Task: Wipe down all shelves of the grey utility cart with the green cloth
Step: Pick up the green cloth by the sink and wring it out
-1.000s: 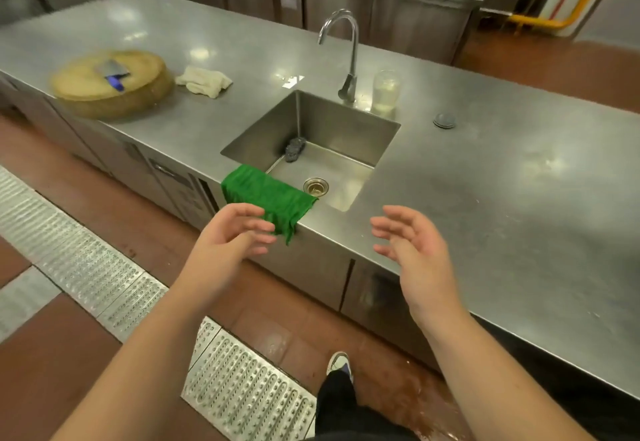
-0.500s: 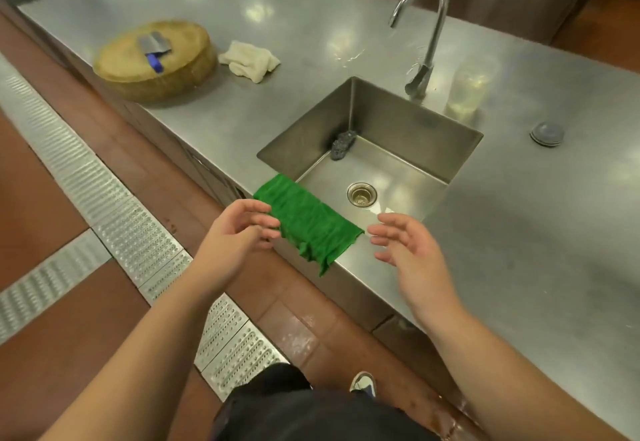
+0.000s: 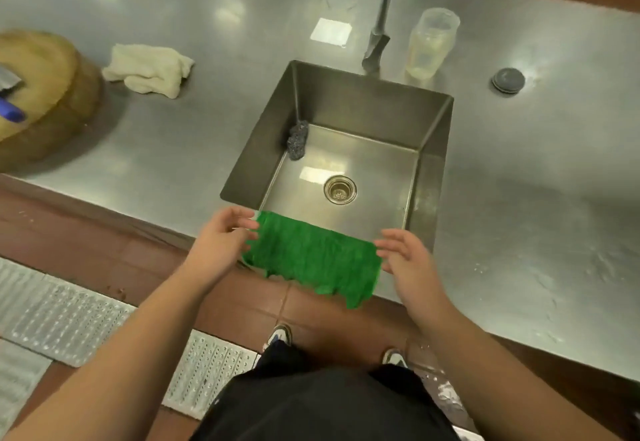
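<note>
Fingers (image 3: 247, 224) of your left hand (image 3: 221, 246) and those of your right hand (image 3: 407, 258) are loosely spread at the two ends of the cloth (image 3: 313, 257), touching or just short of its edges; no grip is closed yet. It hangs over the front rim of the sink (image 3: 363, 104), probably left there to drain within reach. No cart is in view, so wiping has not begun.
</note>
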{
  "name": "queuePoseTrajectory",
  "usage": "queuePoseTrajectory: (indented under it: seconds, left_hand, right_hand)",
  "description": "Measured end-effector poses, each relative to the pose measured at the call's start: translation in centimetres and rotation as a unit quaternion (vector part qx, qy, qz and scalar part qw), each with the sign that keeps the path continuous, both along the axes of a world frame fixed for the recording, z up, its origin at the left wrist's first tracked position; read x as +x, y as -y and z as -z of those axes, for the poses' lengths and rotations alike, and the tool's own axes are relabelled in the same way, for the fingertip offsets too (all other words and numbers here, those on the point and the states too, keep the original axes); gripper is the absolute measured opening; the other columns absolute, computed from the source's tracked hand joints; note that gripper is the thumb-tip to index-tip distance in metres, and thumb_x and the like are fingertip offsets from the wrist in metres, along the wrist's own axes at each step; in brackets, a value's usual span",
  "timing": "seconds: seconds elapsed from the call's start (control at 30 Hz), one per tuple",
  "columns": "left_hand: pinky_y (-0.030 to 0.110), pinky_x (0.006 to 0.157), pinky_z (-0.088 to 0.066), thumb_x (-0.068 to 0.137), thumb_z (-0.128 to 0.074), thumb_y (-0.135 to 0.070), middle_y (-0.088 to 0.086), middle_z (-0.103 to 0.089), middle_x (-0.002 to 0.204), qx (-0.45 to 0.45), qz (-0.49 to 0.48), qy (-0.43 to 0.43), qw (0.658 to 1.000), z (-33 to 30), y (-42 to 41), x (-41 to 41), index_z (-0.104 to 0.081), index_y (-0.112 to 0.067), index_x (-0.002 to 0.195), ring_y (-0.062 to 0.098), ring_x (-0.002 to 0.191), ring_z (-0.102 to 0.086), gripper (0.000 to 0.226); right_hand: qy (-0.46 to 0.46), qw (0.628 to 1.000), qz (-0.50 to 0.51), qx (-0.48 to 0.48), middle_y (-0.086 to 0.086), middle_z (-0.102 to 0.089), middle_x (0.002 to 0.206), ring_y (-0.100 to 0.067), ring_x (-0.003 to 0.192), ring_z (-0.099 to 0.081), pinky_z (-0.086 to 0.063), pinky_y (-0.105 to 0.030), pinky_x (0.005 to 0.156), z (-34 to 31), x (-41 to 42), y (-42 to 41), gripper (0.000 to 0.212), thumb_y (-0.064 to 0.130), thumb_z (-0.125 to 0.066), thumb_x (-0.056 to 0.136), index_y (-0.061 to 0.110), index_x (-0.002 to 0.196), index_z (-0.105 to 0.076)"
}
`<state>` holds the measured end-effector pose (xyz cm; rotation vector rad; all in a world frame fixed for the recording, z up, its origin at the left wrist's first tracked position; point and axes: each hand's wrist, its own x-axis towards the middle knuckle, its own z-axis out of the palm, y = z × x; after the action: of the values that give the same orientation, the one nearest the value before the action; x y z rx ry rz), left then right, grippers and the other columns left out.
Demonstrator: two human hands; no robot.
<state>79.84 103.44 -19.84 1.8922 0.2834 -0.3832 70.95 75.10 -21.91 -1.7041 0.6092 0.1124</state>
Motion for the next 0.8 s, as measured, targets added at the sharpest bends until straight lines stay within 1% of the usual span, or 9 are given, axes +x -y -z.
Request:
queuePoseTrajectory:
  seconds: [0.1, 0.2, 0.23, 0.33, 0.43, 0.5, 0.6, 0.7, 0.8]
  left_hand:
    - [0.048, 0.094, -0.051, 0.089, -0.049, 0.0, 0.0, -0.064, 0.096, 0.047, 0.057, -0.045, 0.996, 2.4, -2.8, 3.4, -0.057, -0.015, 0.109, 0.026, 0.099, -0.065, 0.026]
    - [0.046, 0.098, -0.048, 0.088, -0.06, -0.009, -0.006, -0.063, 0.096, 0.072, 0.088, -0.068, 0.991, 4.7, -3.8, 5.5, -0.058, -0.016, 0.113, 0.024, 0.103, -0.063, 0.026]
    - [0.043, 0.097, -0.048, 0.088, -0.061, -0.011, -0.006, -0.063, 0.097, 0.079, 0.096, -0.07, 0.99, 5.3, -3.8, 5.9, -0.058, -0.016, 0.113, 0.023, 0.103, -0.063, 0.026]
    - [0.039, 0.095, -0.049, 0.087, -0.058, -0.009, 0.0, -0.067, 0.105, 0.105, 0.115, -0.073, 0.985, 7.4, -3.8, 6.4, -0.06, -0.015, 0.111, 0.022, 0.103, -0.063, 0.025]
    - [0.038, 0.096, -0.049, 0.084, -0.056, -0.002, 0.007, -0.067, 0.112, 0.159, 0.132, -0.061, 0.976, 9.1, -3.4, 6.3, -0.059, -0.009, 0.114, 0.025, 0.105, -0.062, 0.031]
    - [0.033, 0.09, -0.048, 0.084, -0.06, -0.006, 0.006, -0.064, 0.109, 0.198, 0.137, -0.043, 0.97, 9.6, -2.9, 6.3, -0.057, -0.006, 0.115, 0.024, 0.101, -0.061, 0.031]
    - [0.033, 0.077, -0.05, 0.082, -0.072, -0.022, 0.006, -0.061, 0.097, 0.213, 0.137, -0.074, 0.964, 9.7, -1.7, 7.0, -0.053, -0.006, 0.107, 0.026, 0.088, -0.062, 0.036]
    - [0.028, 0.058, -0.047, 0.08, -0.075, -0.033, 0.007, -0.066, 0.078, 0.231, 0.183, -0.106, 0.95, 9.4, -0.5, 7.6, -0.065, -0.002, 0.088, 0.022, 0.071, -0.065, 0.034]
    - [0.026, 0.06, -0.046, 0.081, -0.076, -0.031, 0.004, -0.065, 0.078, 0.207, 0.205, -0.138, 0.947, 9.3, 0.2, 7.8, -0.067, -0.005, 0.084, 0.021, 0.071, -0.063, 0.027]
  right_hand:
    - [-0.038, 0.996, 0.074, -0.024, -0.005, -0.067, 0.11, -0.02, 0.096, -0.063, -0.05, -0.026, 0.077, 0.7, 0.5, -3.3, 0.038, -0.01, -0.042, 0.091, 0.013, 0.117, -0.057]
    - [-0.082, 0.988, 0.114, -0.06, -0.005, -0.064, 0.112, -0.022, 0.098, -0.06, -0.045, -0.011, 0.069, 2.1, 0.6, -4.7, 0.035, -0.008, -0.046, 0.091, 0.014, 0.117, -0.057]
    - [-0.106, 0.984, 0.125, -0.074, -0.005, -0.063, 0.115, -0.02, 0.098, -0.059, -0.046, -0.012, 0.072, 2.6, 0.5, -4.9, 0.036, -0.005, -0.048, 0.091, 0.012, 0.121, -0.057]
    - [-0.163, 0.967, 0.162, -0.106, -0.005, -0.061, 0.126, -0.018, 0.105, -0.057, -0.046, -0.031, 0.094, 4.3, 0.1, -5.0, 0.043, 0.002, -0.053, 0.089, 0.013, 0.131, -0.054]
    - [-0.186, 0.957, 0.179, -0.13, -0.01, -0.06, 0.128, -0.025, 0.114, -0.057, -0.043, -0.03, 0.097, 5.5, -0.1, -5.5, 0.05, 0.001, -0.055, 0.087, 0.008, 0.136, -0.05]
    - [-0.19, 0.953, 0.177, -0.155, -0.004, -0.059, 0.117, -0.022, 0.11, -0.057, -0.041, -0.027, 0.091, 5.8, 0.3, -6.0, 0.05, 0.002, -0.056, 0.087, 0.006, 0.136, -0.048]
    - [-0.214, 0.945, 0.187, -0.164, -0.003, -0.057, 0.099, -0.021, 0.091, -0.056, -0.041, -0.027, 0.076, 6.2, 1.4, -6.7, 0.038, 0.008, -0.06, 0.089, 0.004, 0.125, -0.049]
    - [-0.241, 0.938, 0.192, -0.156, -0.009, -0.062, 0.087, -0.029, 0.086, -0.064, -0.042, -0.028, 0.066, 6.7, 2.5, -7.1, 0.031, 0.019, -0.067, 0.086, -0.001, 0.107, -0.057]
    - [-0.246, 0.94, 0.182, -0.151, -0.009, -0.062, 0.085, -0.03, 0.085, -0.063, -0.044, -0.029, 0.067, 6.7, 3.0, -7.2, 0.022, 0.02, -0.068, 0.086, 0.001, 0.094, -0.06]
